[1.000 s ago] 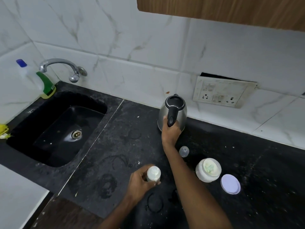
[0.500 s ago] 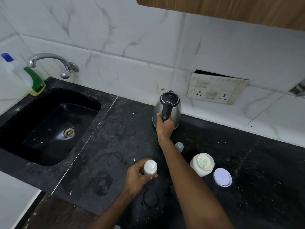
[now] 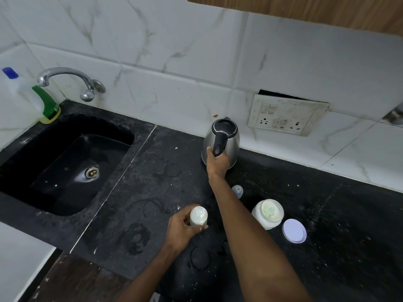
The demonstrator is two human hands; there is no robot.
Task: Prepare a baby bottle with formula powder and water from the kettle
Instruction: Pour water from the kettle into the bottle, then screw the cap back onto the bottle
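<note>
Both of my hands are busy on the speckled black stone bench (image 3: 152, 192). My right hand (image 3: 217, 163) reaches to the back wall, its fingers curled round the lower black handle of the rounded stainless-steel kettle (image 3: 221, 141), which stands upright. My left hand (image 3: 182, 231) grips the small white open-topped baby bottle (image 3: 198, 215), standing near the front edge. Just right of my forearm sit a clear teat cap (image 3: 237, 191), an open white formula tub (image 3: 268, 214) and its flat pale lid (image 3: 294, 231).
</note>
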